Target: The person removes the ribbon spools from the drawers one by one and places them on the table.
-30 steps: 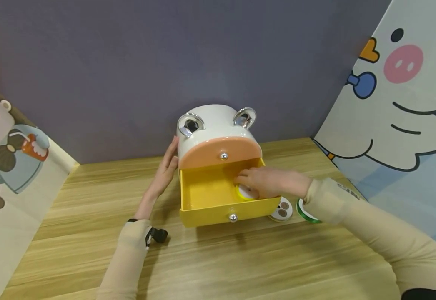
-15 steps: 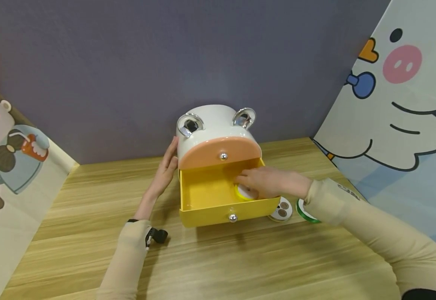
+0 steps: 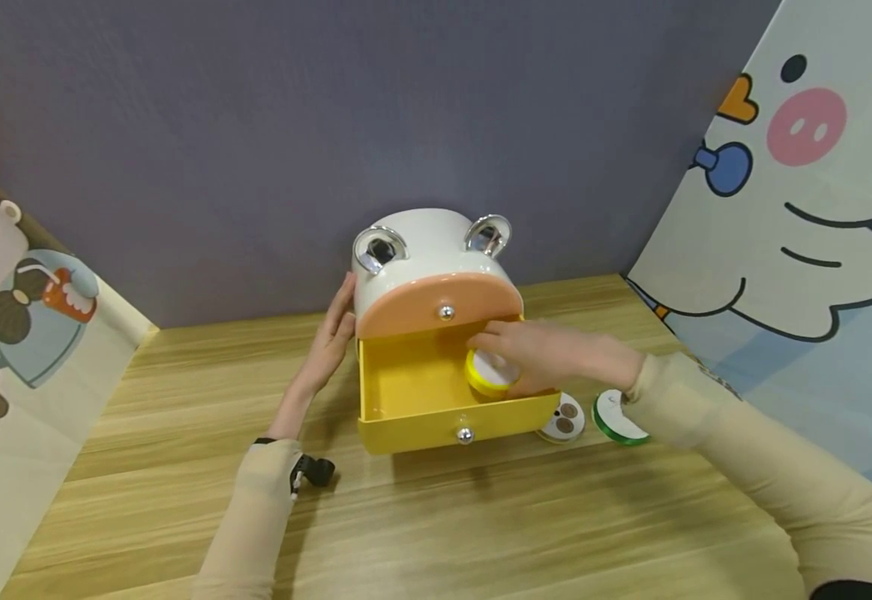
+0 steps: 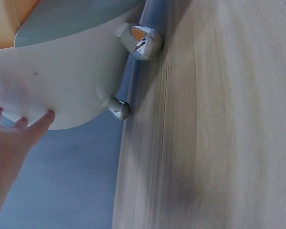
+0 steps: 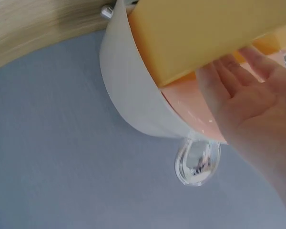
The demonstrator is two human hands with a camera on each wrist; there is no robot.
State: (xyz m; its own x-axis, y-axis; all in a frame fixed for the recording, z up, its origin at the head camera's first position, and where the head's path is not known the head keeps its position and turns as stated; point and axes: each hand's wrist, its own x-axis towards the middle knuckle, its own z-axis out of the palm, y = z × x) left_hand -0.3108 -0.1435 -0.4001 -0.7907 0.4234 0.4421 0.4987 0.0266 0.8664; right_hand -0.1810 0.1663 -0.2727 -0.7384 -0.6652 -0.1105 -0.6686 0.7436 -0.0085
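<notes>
A white animal-shaped drawer box (image 3: 428, 237) stands against the back wall, its lower yellow drawer (image 3: 406, 375) pulled out and its orange upper drawer (image 3: 443, 304) closed. In the head view my right hand (image 3: 537, 354) reaches into the yellow drawer and grips a round yellow-edged disc (image 3: 488, 379) with a white top, tilted. The drawer wall hides the disc and my fingertips in the right wrist view. My left hand (image 3: 328, 343) rests against the box's left side; its fingertips (image 4: 48, 116) touch the white wall in the left wrist view.
Two more round discs lie on the wooden table (image 3: 436, 525) right of the drawer: one with brown spots (image 3: 567, 418), partly behind the drawer corner, and a green-edged one (image 3: 619, 421) partly under my right sleeve. Printed cartoon panels (image 3: 804, 250) flank the table.
My right hand has shifted slightly up and to the right. The yellow-edged disc has lifted and tilted, showing more of its yellow side. The left hand and box have stayed put.
</notes>
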